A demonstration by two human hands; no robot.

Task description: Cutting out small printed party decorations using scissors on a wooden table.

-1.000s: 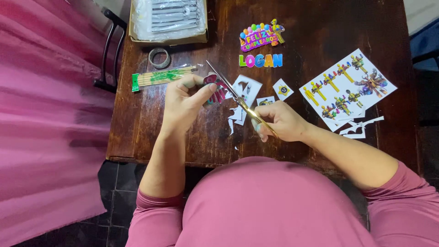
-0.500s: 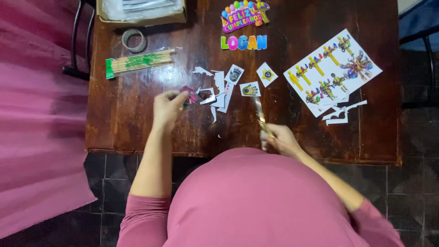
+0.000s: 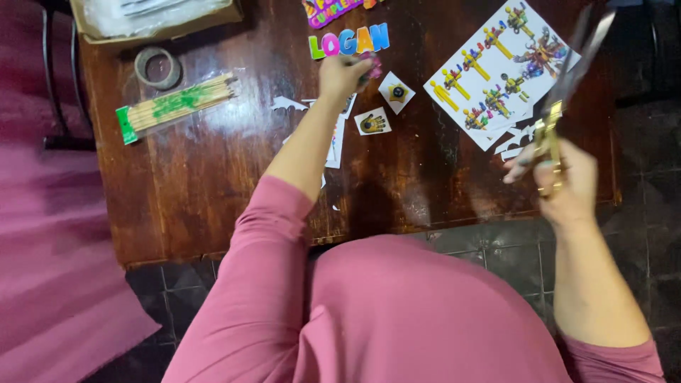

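Observation:
My left hand (image 3: 342, 73) reaches far across the dark wooden table (image 3: 198, 184) and pinches a small pink paper cut-out (image 3: 372, 69) just below a row of colourful cut-out letters (image 3: 349, 41). My right hand (image 3: 560, 177) is lifted over the table's right edge and grips gold-handled scissors (image 3: 567, 78), blades pointing up and away. A printed sheet of colourful figures (image 3: 496, 71) lies under the blades. Two small square cut-outs (image 3: 396, 92) (image 3: 372, 123) lie right of my left forearm.
A packet of wooden skewers (image 3: 177, 105) and a roll of tape (image 3: 157, 67) lie at the left. A cardboard box (image 3: 152, 18) sits at the back left. White paper scraps (image 3: 287, 104) are scattered mid-table. Pink cloth (image 3: 50, 248) hangs at the left.
My left hand moved from the middle of the table up to the letters with the pink cut-out. My right hand swung the scissors out to the right and raised them.

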